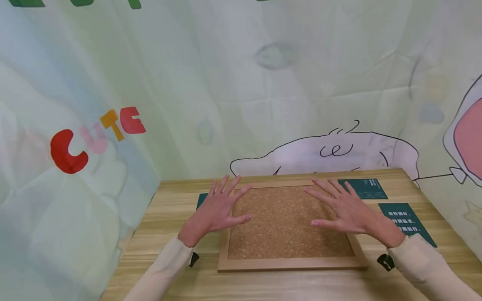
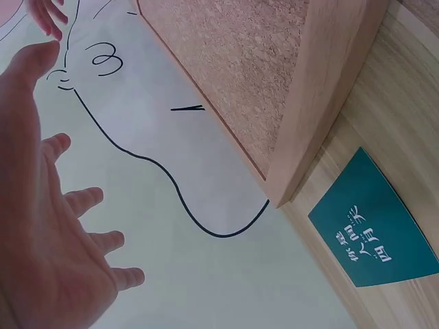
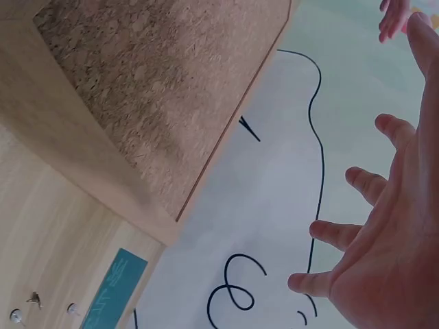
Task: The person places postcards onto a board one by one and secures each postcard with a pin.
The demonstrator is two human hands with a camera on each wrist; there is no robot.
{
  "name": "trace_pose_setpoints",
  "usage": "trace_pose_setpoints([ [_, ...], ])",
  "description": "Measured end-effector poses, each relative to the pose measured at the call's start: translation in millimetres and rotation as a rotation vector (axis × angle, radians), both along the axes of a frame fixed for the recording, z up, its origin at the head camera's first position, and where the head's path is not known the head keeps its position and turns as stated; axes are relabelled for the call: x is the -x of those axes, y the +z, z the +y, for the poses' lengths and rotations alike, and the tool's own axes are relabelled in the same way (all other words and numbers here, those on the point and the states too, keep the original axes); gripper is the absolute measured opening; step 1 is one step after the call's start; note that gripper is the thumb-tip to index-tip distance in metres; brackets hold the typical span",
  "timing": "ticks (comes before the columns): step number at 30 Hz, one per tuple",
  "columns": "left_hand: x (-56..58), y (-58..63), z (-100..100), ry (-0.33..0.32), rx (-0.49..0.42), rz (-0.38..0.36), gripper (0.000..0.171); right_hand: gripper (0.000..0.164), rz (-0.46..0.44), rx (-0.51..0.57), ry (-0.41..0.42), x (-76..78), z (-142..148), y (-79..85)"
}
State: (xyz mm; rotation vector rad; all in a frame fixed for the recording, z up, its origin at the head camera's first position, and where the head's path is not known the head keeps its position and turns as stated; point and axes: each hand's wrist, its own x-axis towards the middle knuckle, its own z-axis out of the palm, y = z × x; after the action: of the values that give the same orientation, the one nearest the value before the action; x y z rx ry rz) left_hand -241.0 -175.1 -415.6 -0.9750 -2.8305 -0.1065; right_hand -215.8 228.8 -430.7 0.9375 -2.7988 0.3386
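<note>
A cork board (image 1: 290, 225) in a light wooden frame lies on the table. Above its left side my left hand (image 1: 218, 211) hovers with fingers spread, holding nothing. My right hand (image 1: 350, 213) is spread the same way over the board's right side, also bare. Both palms appear in the wrist views, the left hand (image 2: 51, 205) and the right hand (image 3: 391, 219), clear of the frame. Part of a dark green card (image 1: 201, 200) shows behind the left hand; its white lettering is visible on the card (image 2: 377, 226) in the left wrist view.
Two more green cards, one at the back right (image 1: 367, 189) and one nearer (image 1: 408, 221), lie right of the board. Small pins (image 3: 34, 299) sit on the wood-grain table (image 1: 173, 200) in the right wrist view. A printed curtain (image 1: 211, 83) hangs behind.
</note>
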Motion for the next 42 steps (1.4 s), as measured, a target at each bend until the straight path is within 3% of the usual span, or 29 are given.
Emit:
trace_pose_setpoints([
  [7,-2.1,0.8,-4,0.012,-0.013,0.013,0.084,0.084,-0.036,0.058,-0.018,3.5,9,-2.9],
  [12,-1.9,1.2,-10,0.031,-0.044,0.014,0.083,0.085,-0.015,0.113,-0.044,7.3,18,-4.0],
  [16,0.4,-2.3,-16,0.057,-0.053,-0.009,0.084,0.086,-0.011,0.150,-0.082,9.3,27,-5.5],
  [25,7.5,-13.7,-37,0.123,-0.134,-0.076,0.084,0.084,-0.112,0.310,-0.178,10.5,45,-5.4],
  [36,15.9,-29.7,-58,0.241,-0.251,-0.207,0.082,0.072,-0.297,0.503,-0.268,6.9,56,-19.3],
  [42,21.2,-43.1,-71,0.351,-0.345,-0.291,0.084,0.071,-0.486,0.622,-0.316,0.7,57,-32.8],
])
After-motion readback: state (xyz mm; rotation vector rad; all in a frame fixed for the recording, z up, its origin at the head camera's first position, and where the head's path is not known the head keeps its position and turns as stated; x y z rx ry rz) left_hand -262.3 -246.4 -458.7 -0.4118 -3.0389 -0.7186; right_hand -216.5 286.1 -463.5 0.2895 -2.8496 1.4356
